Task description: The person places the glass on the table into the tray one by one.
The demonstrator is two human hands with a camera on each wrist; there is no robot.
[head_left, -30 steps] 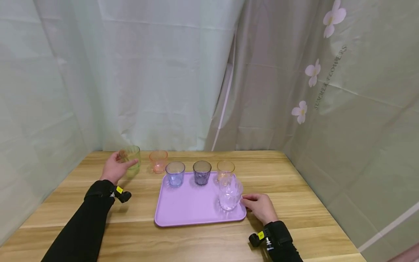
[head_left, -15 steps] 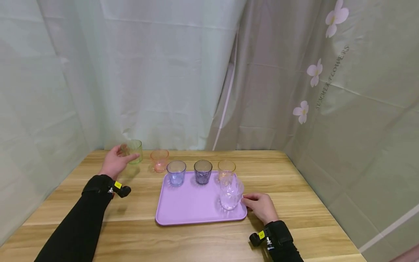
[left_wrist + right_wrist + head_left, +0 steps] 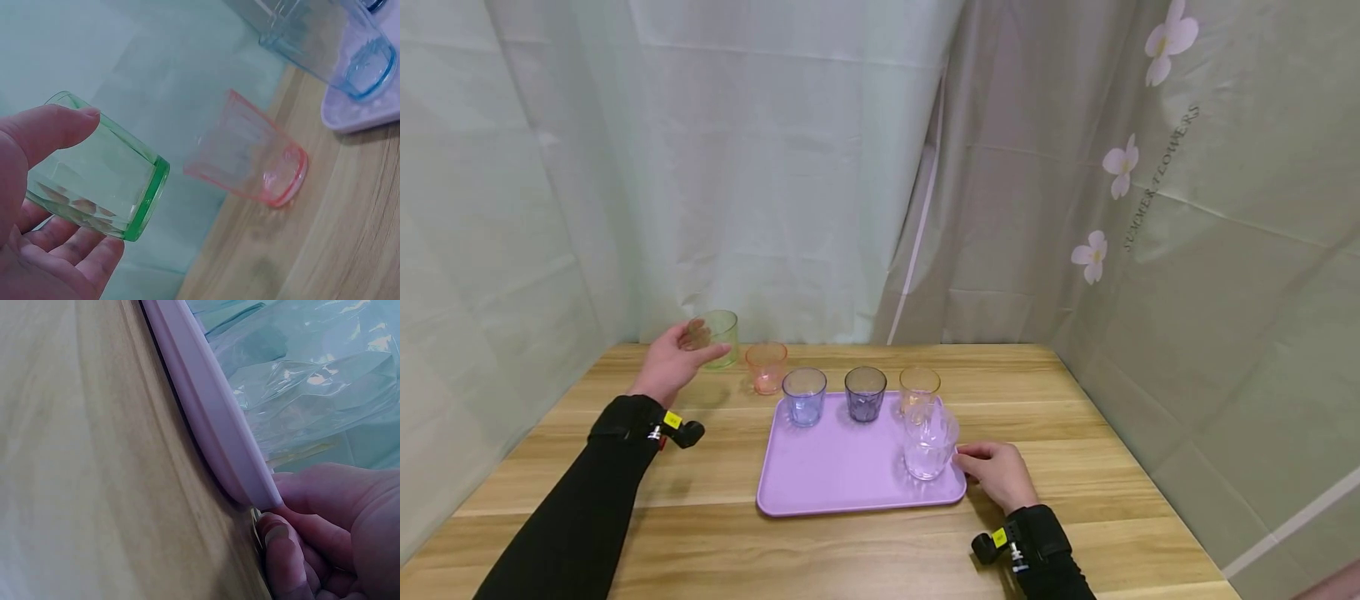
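Note:
My left hand (image 3: 673,362) grips a green glass (image 3: 724,333) by its side, thumb in front and fingers behind; it is raised over the back left of the table. Just right of it, a pink-orange glass (image 3: 767,368) stands on the wood. My right hand (image 3: 997,475) pinches the right rim of a purple tray (image 3: 835,475), thumb on top and fingers beneath. On the tray's back part stand a blue glass (image 3: 805,400), a dark grey glass (image 3: 865,396) and an amber glass (image 3: 919,383). A clear glass (image 3: 927,450) stands at the tray's right side, overlapping the amber one.
The wooden table (image 3: 880,558) reaches back to a pale curtain (image 3: 775,183). Another curtain (image 3: 1240,292), printed with flowers, hangs along the right side. A camera is strapped to each wrist.
The left hand has lifted the green glass and carried it slightly right, toward the pink-orange glass. The right hand and the tray have kept their places.

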